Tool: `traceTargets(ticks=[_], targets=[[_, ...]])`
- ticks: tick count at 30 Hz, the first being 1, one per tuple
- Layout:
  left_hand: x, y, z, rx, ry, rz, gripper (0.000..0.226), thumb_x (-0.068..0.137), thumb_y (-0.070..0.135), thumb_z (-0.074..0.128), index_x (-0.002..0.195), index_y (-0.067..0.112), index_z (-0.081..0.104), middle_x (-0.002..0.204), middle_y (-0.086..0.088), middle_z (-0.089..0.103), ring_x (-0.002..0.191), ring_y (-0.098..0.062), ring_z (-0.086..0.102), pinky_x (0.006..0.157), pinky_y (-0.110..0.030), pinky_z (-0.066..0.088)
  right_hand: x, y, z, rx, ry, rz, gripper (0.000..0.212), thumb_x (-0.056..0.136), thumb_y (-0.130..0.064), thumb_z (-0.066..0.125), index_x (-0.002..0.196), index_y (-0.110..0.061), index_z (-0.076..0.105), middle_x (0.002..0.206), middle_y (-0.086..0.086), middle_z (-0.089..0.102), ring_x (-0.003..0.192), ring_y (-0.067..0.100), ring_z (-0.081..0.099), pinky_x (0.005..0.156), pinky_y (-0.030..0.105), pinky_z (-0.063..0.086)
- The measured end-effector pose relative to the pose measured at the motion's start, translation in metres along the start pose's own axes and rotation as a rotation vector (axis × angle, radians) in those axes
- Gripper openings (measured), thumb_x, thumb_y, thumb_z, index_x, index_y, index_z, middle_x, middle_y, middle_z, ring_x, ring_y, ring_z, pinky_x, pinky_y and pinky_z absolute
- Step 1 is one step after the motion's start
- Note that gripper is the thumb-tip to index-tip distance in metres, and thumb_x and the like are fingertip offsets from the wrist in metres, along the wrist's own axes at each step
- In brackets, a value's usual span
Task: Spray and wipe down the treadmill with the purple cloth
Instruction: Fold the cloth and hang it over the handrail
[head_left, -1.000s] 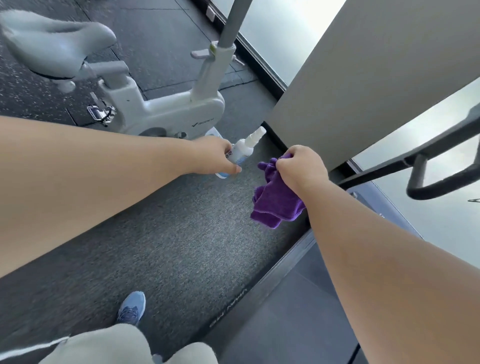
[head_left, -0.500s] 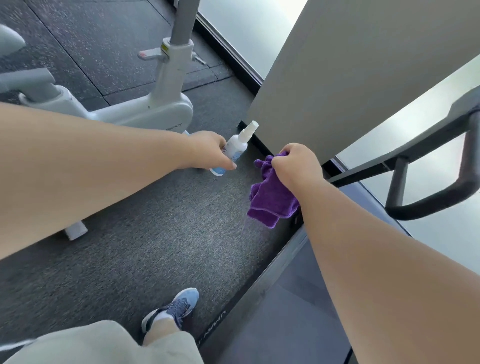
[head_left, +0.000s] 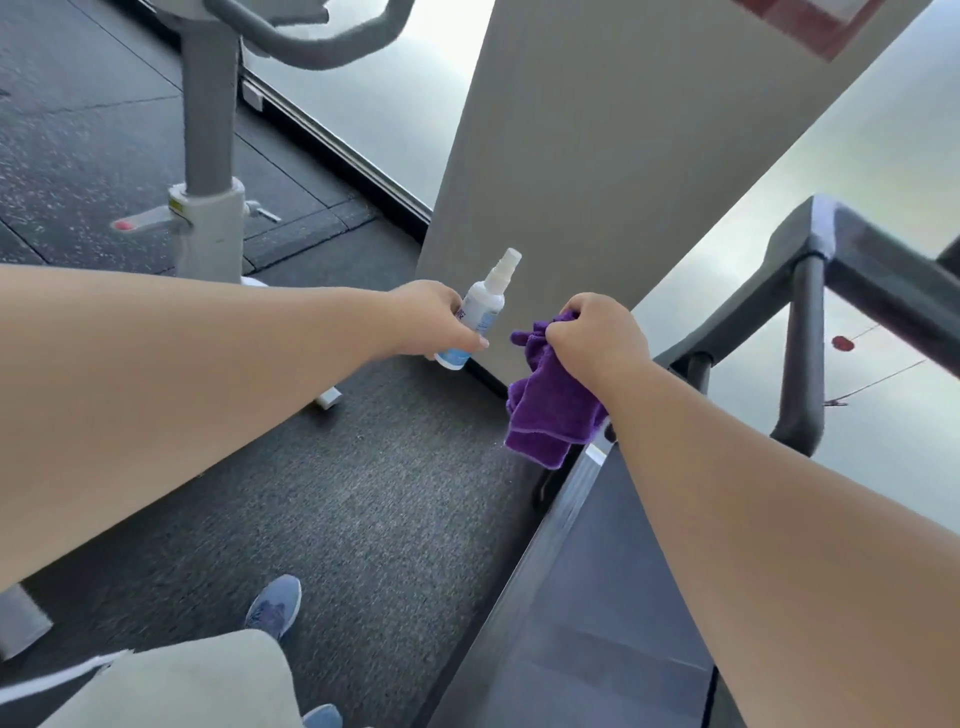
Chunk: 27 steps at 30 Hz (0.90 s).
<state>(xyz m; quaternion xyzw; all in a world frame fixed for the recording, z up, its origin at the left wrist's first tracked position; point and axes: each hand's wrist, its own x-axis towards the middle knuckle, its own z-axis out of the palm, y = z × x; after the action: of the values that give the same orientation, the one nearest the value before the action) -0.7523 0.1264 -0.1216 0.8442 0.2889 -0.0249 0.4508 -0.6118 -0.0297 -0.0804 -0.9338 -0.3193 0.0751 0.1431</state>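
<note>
From the head camera, looking down, two bare arms reach forward. The left hand (head_left: 436, 319) holds a small white plastic spray bottle with a blue bottom (head_left: 475, 317). Its fingers are wrapped around the middle of the bottle, and the thumb lies across the front. The white nozzle points up and away, toward a big pale grey pillar (head_left: 597, 156).

The right hand (head_left: 597, 338) holds the soft purple cloth (head_left: 545, 410). Its fingers are closed tight on the top of the cloth, which is bunched up and hangs down loose under the hand. The cloth is in the air, just above the near edge of the dark grey treadmill (head_left: 597, 597) at the right. It does not look like it touches anything.

The treadmill's dark handrail (head_left: 800, 343) stands just beyond the right hand. A white and grey exercise bike (head_left: 210, 208) stands well apart at the left, on the dark rubber floor (head_left: 337, 493). One blue sneaker (head_left: 275, 605) stands on the floor next to the treadmill.

The job looks like it is only starting. No wet spots show on the treadmill, and the cloth is not on it yet. The spraying and the wiping both seem left to do.
</note>
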Motion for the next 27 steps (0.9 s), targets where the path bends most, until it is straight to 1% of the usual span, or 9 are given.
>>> traceTargets(ticks=[3, 6, 9, 10, 13, 17, 20, 23, 27], targets=[[0.037, 0.017, 0.008, -0.021, -0.036, 0.033, 0.039, 0.087, 0.046, 0.077, 0.111, 0.016, 0.069, 0.102, -0.005, 0.071, 0.09, -0.021, 0.07, 0.066, -0.024, 0.05, 0.028, 0.013, -0.004, -0.003, 0.007, 0.027, 0.012, 0.088, -0.021, 0.056, 0.092, -0.02, 0.067, 0.092, 0.0, 0.066, 0.089, 0.026, 0.06, 0.07, 0.032, 0.039], [0.076, 0.03, 0.013, 0.006, -0.072, 0.079, 0.029, 0.087, 0.046, 0.076, 0.097, 0.019, 0.068, 0.093, -0.003, 0.07, 0.082, -0.02, 0.068, 0.063, -0.025, 0.048, 0.057, 0.025, -0.007, -0.01, 0.009, 0.053, 0.011, 0.086, -0.019, 0.055, 0.089, -0.021, 0.066, 0.088, -0.003, 0.064, 0.089, 0.026, 0.059, 0.069, 0.032, 0.04], [0.134, 0.045, 0.014, 0.037, -0.102, 0.108, 0.027, 0.086, 0.048, 0.076, 0.085, 0.024, 0.063, 0.087, 0.0, 0.067, 0.084, -0.021, 0.066, 0.072, -0.031, 0.052, 0.104, 0.039, -0.016, -0.017, 0.02, 0.098, 0.013, 0.086, -0.018, 0.054, 0.091, -0.02, 0.066, 0.085, -0.007, 0.062, 0.089, 0.025, 0.06, 0.067, 0.032, 0.039], [0.154, 0.051, 0.013, 0.047, -0.115, 0.119, 0.028, 0.087, 0.048, 0.075, 0.085, 0.024, 0.063, 0.087, 0.0, 0.067, 0.084, -0.021, 0.065, 0.074, -0.031, 0.051, 0.12, 0.044, -0.02, -0.023, 0.029, 0.12, 0.014, 0.086, -0.018, 0.054, 0.092, -0.02, 0.067, 0.085, -0.007, 0.061, 0.089, 0.024, 0.059, 0.066, 0.032, 0.039], [0.21, 0.077, 0.01, 0.078, -0.144, 0.172, 0.028, 0.089, 0.049, 0.073, 0.09, 0.023, 0.062, 0.086, 0.001, 0.063, 0.078, -0.017, 0.059, 0.066, -0.029, 0.045, 0.165, 0.058, -0.03, -0.04, 0.059, 0.169, 0.014, 0.089, -0.019, 0.055, 0.095, -0.019, 0.067, 0.088, -0.005, 0.062, 0.091, 0.025, 0.059, 0.069, 0.033, 0.041], [0.272, 0.111, 0.012, 0.127, -0.201, 0.239, 0.036, 0.092, 0.05, 0.07, 0.101, 0.016, 0.065, 0.088, 0.0, 0.063, 0.084, -0.022, 0.06, 0.068, -0.03, 0.045, 0.21, 0.08, -0.044, -0.058, 0.063, 0.235, 0.012, 0.089, -0.02, 0.056, 0.094, -0.018, 0.067, 0.089, -0.004, 0.063, 0.09, 0.025, 0.06, 0.07, 0.034, 0.044], [0.311, 0.136, 0.02, 0.136, -0.217, 0.288, 0.04, 0.093, 0.05, 0.068, 0.1, 0.011, 0.064, 0.082, -0.001, 0.06, 0.074, -0.019, 0.056, 0.059, -0.028, 0.04, 0.237, 0.099, -0.057, -0.055, 0.065, 0.285, 0.009, 0.087, -0.022, 0.059, 0.092, -0.018, 0.066, 0.089, -0.001, 0.065, 0.085, 0.024, 0.06, 0.068, 0.033, 0.047], [0.348, 0.159, 0.038, 0.127, -0.238, 0.31, 0.041, 0.092, 0.05, 0.069, 0.095, 0.01, 0.064, 0.08, -0.002, 0.059, 0.075, -0.022, 0.056, 0.06, -0.03, 0.039, 0.263, 0.124, -0.068, -0.065, 0.069, 0.316, 0.008, 0.089, -0.023, 0.058, 0.091, -0.02, 0.065, 0.088, -0.003, 0.065, 0.083, 0.021, 0.06, 0.064, 0.032, 0.043], [0.384, 0.188, 0.054, 0.106, -0.226, 0.331, 0.037, 0.092, 0.05, 0.069, 0.087, 0.015, 0.059, 0.079, -0.002, 0.058, 0.07, -0.019, 0.053, 0.058, -0.03, 0.037, 0.294, 0.152, -0.082, -0.093, 0.053, 0.316, 0.009, 0.088, -0.023, 0.056, 0.09, -0.022, 0.065, 0.087, -0.004, 0.065, 0.081, 0.019, 0.06, 0.063, 0.031, 0.044]])
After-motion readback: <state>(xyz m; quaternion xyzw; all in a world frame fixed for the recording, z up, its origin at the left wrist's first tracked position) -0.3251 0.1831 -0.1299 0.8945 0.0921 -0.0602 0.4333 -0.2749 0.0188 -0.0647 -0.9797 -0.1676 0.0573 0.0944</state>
